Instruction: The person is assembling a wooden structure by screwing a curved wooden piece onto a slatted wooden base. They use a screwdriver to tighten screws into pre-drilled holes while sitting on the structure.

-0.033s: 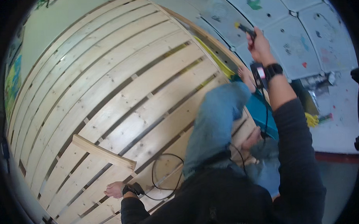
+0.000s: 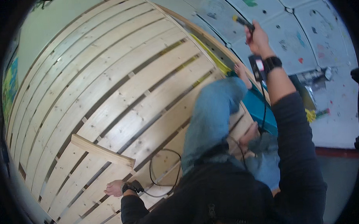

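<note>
My right hand (image 2: 258,40) is raised at the upper right, beyond the edge of a pale wooden slatted bed base (image 2: 119,98). Its fingers are wrapped round a short black tool (image 2: 244,23) with a yellow end, whose exact kind I cannot make out. The yellow end points up and to the left. Down at the lower left, my left hand (image 2: 113,188) rests on the slats with its fingers out and nothing visible in it. A loose wooden board (image 2: 103,151) lies across the slats just above that hand.
A black cable (image 2: 151,172) loops over the slats from my left wrist. White panels (image 2: 287,37) with painted marks stand at the upper right. A teal bin (image 2: 255,109) shows beside the frame, near my bent leg (image 2: 213,111). Yellow plastic (image 2: 311,115) lies farther right.
The view has shifted very slightly, so things sit a little differently in it. Both hands keep the same pose, with the black tool still in the right.
</note>
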`<state>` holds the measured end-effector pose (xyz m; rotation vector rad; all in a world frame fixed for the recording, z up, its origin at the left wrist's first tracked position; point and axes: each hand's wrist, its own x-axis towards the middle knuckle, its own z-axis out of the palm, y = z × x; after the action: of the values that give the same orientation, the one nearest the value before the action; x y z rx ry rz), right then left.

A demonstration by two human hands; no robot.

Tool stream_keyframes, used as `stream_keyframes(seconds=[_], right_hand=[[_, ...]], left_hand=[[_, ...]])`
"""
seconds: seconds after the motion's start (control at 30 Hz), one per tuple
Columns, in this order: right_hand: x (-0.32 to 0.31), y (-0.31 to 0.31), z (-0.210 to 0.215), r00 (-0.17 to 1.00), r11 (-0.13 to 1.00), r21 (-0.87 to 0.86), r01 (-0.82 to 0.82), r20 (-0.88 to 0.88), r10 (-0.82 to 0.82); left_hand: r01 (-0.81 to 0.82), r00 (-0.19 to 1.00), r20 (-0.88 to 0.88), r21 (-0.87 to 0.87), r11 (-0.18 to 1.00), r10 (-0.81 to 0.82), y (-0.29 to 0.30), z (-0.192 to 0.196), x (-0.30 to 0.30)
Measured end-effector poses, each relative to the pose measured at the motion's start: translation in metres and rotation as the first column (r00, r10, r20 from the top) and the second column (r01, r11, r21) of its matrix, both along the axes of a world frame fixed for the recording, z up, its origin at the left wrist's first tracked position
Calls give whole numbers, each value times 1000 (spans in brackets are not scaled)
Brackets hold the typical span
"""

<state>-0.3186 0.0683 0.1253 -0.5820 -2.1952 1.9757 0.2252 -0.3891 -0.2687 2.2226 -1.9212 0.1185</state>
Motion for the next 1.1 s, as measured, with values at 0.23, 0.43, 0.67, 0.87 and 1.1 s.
stream_keyframes(seconds=[0.23, 0.43, 0.67, 0.87, 1.1], right_hand=[[7, 69, 85, 980, 996, 74, -53, -187, 66], [74, 170, 48, 954, 997, -61, 44, -292, -60], [158, 233, -51, 717, 675, -285, 681, 68, -694], [214, 257, -102, 636, 596, -240, 766, 152, -756], [247, 249, -122, 703, 706, -33, 707, 145, -697]], left_hand=[[152, 988, -9, -32, 988, -153, 5, 3, -12], [471, 879, -51, -54, 881, -473, -13, 23, -28], [969, 37, -534, -186, 160, -845, 44, 47, -128], [805, -581, -643, -546, -233, -499, 338, 122, -445], [905, -86, -661, -365, 219, -746, 507, 154, -684]])
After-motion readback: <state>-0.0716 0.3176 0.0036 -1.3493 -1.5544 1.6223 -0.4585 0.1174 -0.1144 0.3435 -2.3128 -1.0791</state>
